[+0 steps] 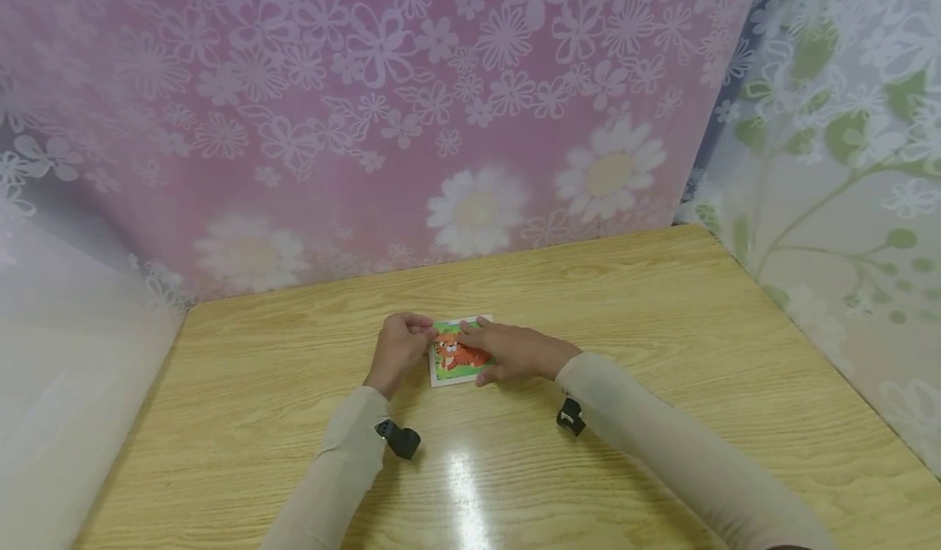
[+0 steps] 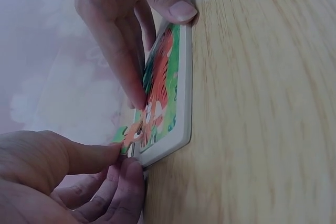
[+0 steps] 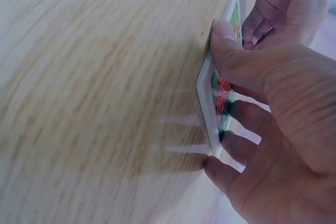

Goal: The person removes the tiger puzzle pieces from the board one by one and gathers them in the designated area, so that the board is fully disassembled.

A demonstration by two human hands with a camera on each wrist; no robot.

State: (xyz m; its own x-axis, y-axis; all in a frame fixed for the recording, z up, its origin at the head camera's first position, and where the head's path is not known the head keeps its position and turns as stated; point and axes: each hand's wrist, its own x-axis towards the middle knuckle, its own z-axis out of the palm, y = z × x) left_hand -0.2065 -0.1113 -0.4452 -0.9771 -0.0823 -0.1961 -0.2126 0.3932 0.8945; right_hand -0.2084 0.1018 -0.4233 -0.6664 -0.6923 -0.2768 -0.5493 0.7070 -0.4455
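Observation:
A flat jigsaw puzzle (image 1: 461, 364) with a white border and an orange tiger on green lies on the table. My left hand (image 1: 400, 346) is at its left edge. In the left wrist view, thumb and fingers of that hand pinch a small puzzle piece (image 2: 127, 136), green and orange, tilted up at the board's corner. My right hand (image 1: 518, 350) lies over the puzzle's right part. Its thumb (image 3: 226, 38) touches the near border, and its spread fingers rest on the picture and at the right edge, hiding part of the tiger.
The wooden table (image 1: 588, 288) extends around the puzzle. A pink flowered backdrop (image 1: 353, 166) stands behind it, with a pale leafy panel (image 1: 845, 248) on the right. Each wrist carries a small black camera (image 1: 400, 439).

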